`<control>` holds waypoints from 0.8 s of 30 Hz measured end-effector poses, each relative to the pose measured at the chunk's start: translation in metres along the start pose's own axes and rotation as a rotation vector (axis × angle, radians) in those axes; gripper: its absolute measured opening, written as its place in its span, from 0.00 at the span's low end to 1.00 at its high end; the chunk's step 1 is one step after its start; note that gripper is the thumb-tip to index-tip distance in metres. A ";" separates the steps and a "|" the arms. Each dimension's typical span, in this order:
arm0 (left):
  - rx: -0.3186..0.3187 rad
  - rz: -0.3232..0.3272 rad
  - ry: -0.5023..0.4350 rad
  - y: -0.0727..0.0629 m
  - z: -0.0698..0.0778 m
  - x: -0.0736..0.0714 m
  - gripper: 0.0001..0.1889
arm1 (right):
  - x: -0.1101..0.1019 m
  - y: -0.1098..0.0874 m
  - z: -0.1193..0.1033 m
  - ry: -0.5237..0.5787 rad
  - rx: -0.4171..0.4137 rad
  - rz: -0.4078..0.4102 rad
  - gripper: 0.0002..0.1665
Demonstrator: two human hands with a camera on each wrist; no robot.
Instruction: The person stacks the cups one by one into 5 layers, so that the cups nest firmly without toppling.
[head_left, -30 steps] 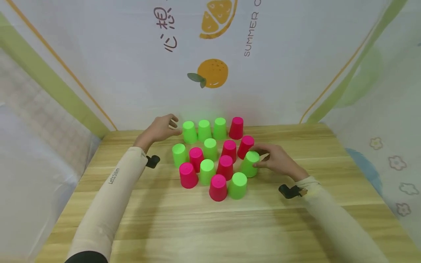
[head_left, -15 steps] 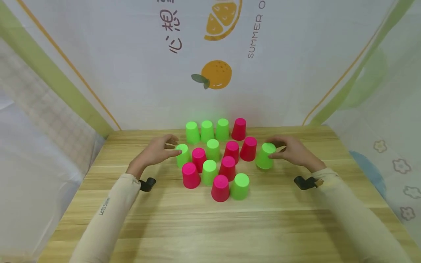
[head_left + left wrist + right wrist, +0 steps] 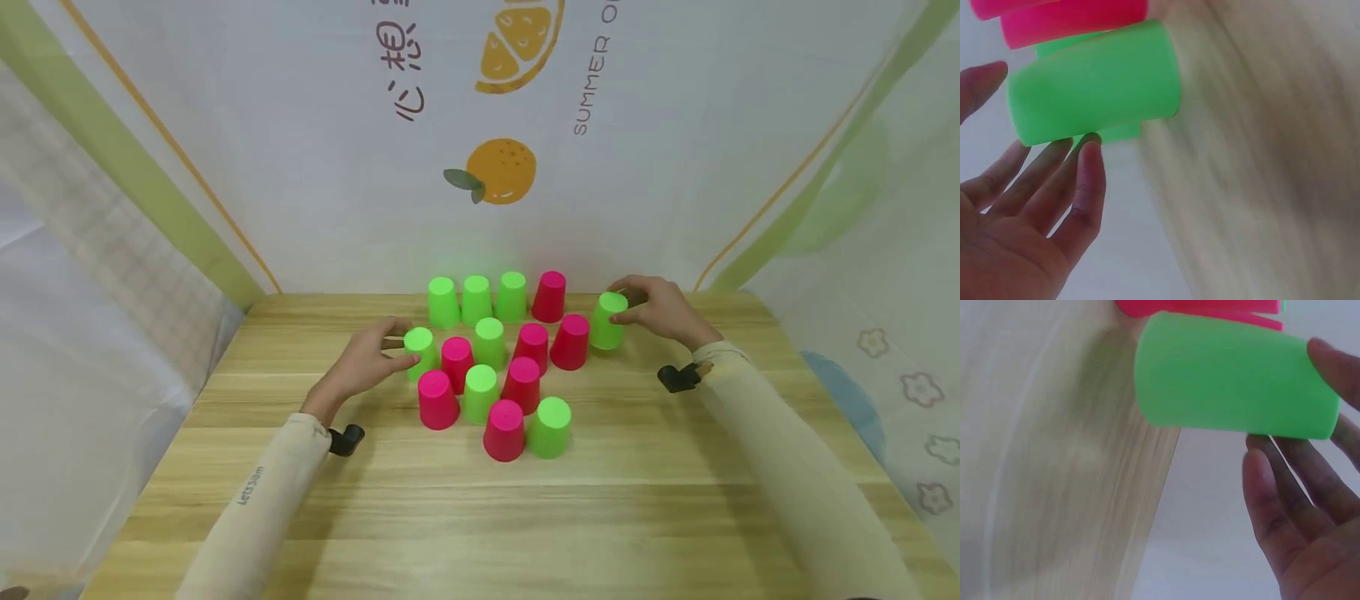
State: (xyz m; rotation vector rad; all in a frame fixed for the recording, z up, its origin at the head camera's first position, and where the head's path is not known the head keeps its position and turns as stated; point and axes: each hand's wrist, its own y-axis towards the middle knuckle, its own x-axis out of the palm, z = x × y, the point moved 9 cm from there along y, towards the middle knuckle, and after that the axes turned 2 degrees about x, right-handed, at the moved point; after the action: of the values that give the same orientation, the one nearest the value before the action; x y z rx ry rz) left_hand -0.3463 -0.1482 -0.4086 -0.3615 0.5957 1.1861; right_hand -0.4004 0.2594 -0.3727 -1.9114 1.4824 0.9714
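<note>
At the right of the group, my right hand point(image 3: 660, 312) pinches a green cup point(image 3: 606, 325) by its narrow top, between thumb and fingers. In the right wrist view this cup point(image 3: 1235, 378) casts a shadow apart from its rim, so it seems slightly raised off the table. My left hand point(image 3: 366, 358) is spread around a green cup point(image 3: 422, 352) at the left end of the middle row. The left wrist view has the fingertips against one side of that cup point(image 3: 1094, 84), while the thumb tip is just off its top edge.
Several more upside-down cups stand close together on the wooden table point(image 3: 480, 525). Three green cups point(image 3: 477, 302) and a red cup point(image 3: 550, 297) form the back row by the printed cloth point(image 3: 337, 217). A red cup point(image 3: 504, 432) and a green cup point(image 3: 550, 429) stand frontmost.
My right hand has carried its green cup away from the front cups, rightward and then back towards the cloth. My left hand has come from the back row to the middle-row green cup.
</note>
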 end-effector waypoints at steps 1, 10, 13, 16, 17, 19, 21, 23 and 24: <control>-0.004 0.003 0.000 0.000 -0.001 0.001 0.31 | 0.000 0.005 0.001 -0.001 0.013 0.007 0.28; -0.007 0.011 0.015 0.002 -0.007 0.007 0.30 | 0.006 0.040 0.005 0.015 0.118 0.064 0.29; -0.006 0.006 0.020 0.005 -0.008 0.009 0.30 | 0.007 0.048 0.007 0.029 0.142 0.092 0.30; -0.007 0.005 0.026 0.007 -0.009 0.010 0.30 | 0.009 0.053 0.008 0.030 0.154 0.109 0.30; -0.010 0.007 0.025 0.007 -0.010 0.009 0.30 | 0.011 0.055 0.008 0.028 0.156 0.109 0.31; -0.016 0.010 0.027 0.007 -0.010 0.009 0.30 | 0.014 0.058 0.008 0.028 0.159 0.102 0.31; -0.017 0.010 0.030 0.007 -0.010 0.009 0.30 | 0.017 0.061 0.008 0.026 0.164 0.094 0.31; -0.022 0.011 0.030 0.006 -0.011 0.008 0.30 | 0.020 0.064 0.009 0.030 0.168 0.090 0.31; -0.023 0.012 0.032 0.006 -0.011 0.008 0.30 | 0.021 0.065 0.009 0.032 0.169 0.092 0.31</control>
State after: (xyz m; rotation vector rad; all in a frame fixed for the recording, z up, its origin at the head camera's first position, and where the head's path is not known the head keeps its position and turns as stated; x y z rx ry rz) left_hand -0.3522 -0.1461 -0.4217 -0.3976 0.6126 1.2014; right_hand -0.4624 0.2371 -0.3938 -1.7601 1.6288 0.8294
